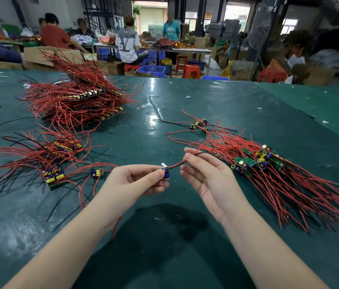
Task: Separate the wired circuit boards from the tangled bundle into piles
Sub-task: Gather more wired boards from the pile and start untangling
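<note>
— What do the two hands have between them?

— The left hand (137, 181) pinches a small circuit board (163, 171) between thumb and fingers, just above the green bench (164, 105). A red and black wire pair (178, 164) runs from that board to the right hand (205, 173), whose fingertips pinch it a little way along. More red wire hangs below the left wrist.

— And the tangled bundle?

— It lies on the bench to the right, just beside the right hand: a loose heap of boards (258, 161) with red leads fanning out toward the near right edge. A few boards (198, 124) sit apart from it, further back.

— Where are the piles?

— On the left. A small pile (54, 161) lies near the left hand, with a single board (97, 172) between that pile and the hand. A large stacked pile (77, 101) stands further back on the left, its red wires bristling outward.

— Anything else in view?

— Scraps of white paper dot the bench. Beyond it, several people (128, 40) sit or stand at other tables among cardboard boxes (37, 56), blue crates (152, 70) and red stools (191, 70).
</note>
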Demonstrator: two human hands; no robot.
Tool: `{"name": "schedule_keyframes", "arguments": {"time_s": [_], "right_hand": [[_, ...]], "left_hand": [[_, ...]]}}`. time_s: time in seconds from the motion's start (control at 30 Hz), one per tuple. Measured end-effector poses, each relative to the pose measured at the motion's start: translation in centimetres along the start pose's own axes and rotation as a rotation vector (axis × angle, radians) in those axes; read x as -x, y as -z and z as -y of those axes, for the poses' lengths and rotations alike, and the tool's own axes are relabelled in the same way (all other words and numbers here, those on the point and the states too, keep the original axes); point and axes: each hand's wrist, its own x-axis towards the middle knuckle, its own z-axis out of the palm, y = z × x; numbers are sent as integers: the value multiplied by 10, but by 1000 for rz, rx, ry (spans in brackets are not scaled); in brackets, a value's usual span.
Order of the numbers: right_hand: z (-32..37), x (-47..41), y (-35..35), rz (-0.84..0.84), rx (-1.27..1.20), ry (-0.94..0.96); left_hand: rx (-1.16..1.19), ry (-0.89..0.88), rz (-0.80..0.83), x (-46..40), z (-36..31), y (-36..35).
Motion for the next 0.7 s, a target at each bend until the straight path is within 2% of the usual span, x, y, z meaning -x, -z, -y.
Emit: {"name": "schedule_keyframes", "arguments": {"time_s": [0.3,0.53,0.6,0.7], "right_hand": [[-9,-2,4,-98,202,73],[1,-6,6,-13,-121,-26],[1,-6,6,-29,-68,8],[-2,-6,9,-94,136,123]], "left_hand": [[-110,-5,60,2,3,2],[6,20,53,-1,2,10],[15,17,56,-1,2,11],[-53,1,56,0,4,10]]}}
